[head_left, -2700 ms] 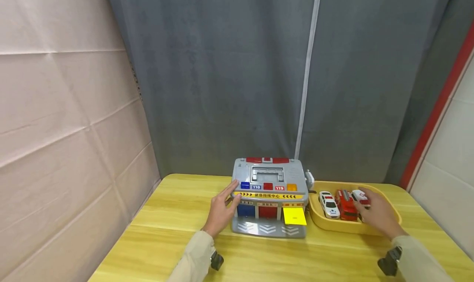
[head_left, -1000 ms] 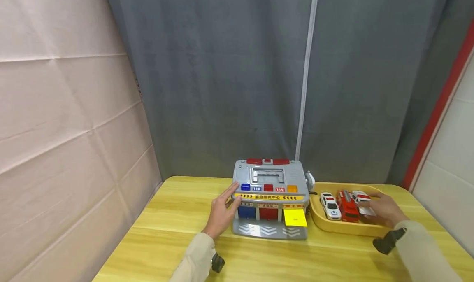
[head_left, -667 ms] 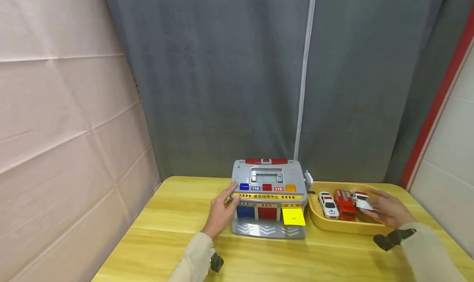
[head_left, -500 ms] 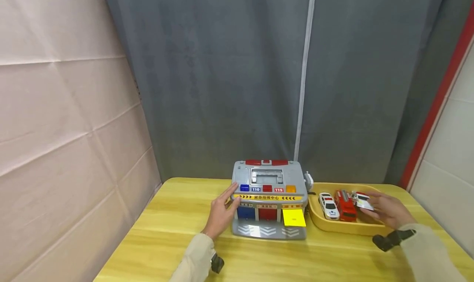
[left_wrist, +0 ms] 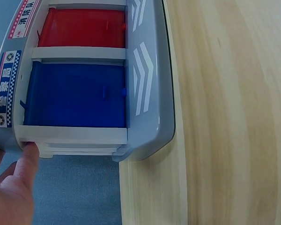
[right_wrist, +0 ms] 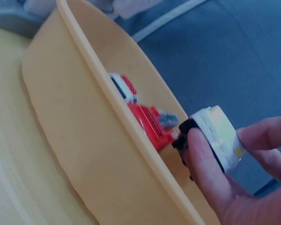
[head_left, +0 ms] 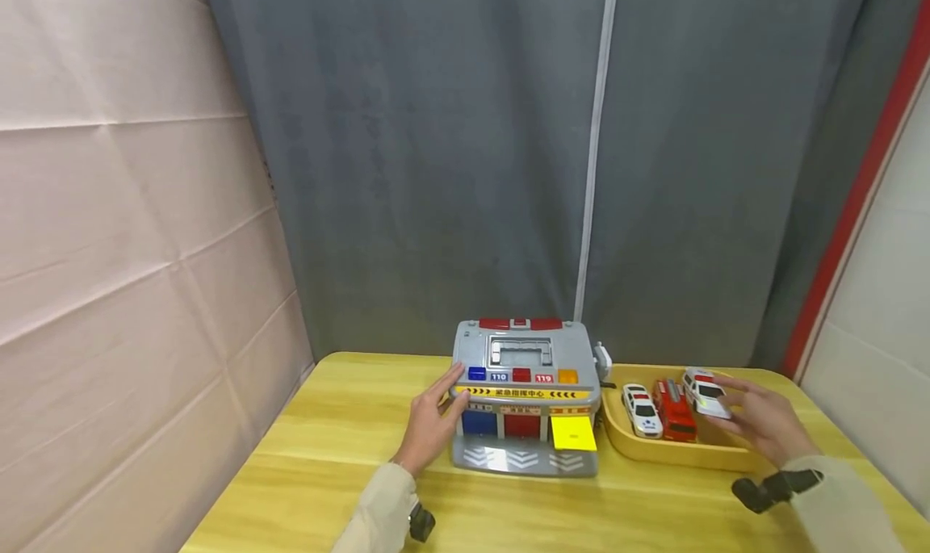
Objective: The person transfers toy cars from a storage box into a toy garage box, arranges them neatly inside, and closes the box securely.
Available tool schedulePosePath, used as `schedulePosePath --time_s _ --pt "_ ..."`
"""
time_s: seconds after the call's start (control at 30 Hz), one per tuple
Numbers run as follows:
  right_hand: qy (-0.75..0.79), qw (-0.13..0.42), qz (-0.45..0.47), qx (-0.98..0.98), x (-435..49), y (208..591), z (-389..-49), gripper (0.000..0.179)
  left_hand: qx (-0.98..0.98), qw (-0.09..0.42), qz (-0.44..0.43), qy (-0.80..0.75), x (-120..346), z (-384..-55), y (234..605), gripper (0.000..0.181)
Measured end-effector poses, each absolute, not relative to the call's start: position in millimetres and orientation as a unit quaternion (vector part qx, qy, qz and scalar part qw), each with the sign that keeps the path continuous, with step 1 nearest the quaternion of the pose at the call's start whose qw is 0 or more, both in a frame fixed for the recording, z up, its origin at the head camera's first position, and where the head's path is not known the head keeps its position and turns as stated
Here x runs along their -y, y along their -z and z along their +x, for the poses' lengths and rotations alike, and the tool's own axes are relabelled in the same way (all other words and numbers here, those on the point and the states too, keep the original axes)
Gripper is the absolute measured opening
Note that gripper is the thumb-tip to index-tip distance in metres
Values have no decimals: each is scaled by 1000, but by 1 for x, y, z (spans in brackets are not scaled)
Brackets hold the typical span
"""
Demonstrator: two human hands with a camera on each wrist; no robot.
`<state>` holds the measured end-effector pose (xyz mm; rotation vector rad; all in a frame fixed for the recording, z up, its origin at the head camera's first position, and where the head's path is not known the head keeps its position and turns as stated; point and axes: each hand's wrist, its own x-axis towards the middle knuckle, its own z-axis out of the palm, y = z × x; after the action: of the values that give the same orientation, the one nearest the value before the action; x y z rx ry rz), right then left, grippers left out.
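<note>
A grey toy emergency station has blue and red garage doors and a raised yellow door. My left hand holds its left front corner, thumb under the roof edge and fingers by the top. In the left wrist view the thumb shows at that corner. My right hand pinches a white toy ambulance between thumb and fingers, above the yellow tray. In the right wrist view the ambulance is tilted over the tray's rim.
A red toy fire engine and a white toy police car lie side by side in the tray, right of the station. A grey curtain hangs behind the wooden table. A small white part juts from the station's right side.
The right hand has taken hold of the ambulance, tilted it and lifted it from beside the fire engine. The left hand keeps its place on the station.
</note>
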<state>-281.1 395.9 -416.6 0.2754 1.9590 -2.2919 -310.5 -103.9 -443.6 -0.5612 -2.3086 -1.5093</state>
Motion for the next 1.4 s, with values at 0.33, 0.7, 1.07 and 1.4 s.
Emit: schedulePosePath --time_s 0.33,0.7,1.07,1.4 --pt "747 28 134 -651 -386 419 -266 54 811 154 -195 530 103 -308 445 49" --pt "756 9 50 -653 -366 419 -251 43 804 164 -196 537 104 -311 441 48" --pt "717 8 25 -696 -339 425 -238 46 809 151 -191 535 104 -309 443 49" --pt "664 14 25 -747 -322 427 -230 39 811 147 -185 536 104 -308 440 49"
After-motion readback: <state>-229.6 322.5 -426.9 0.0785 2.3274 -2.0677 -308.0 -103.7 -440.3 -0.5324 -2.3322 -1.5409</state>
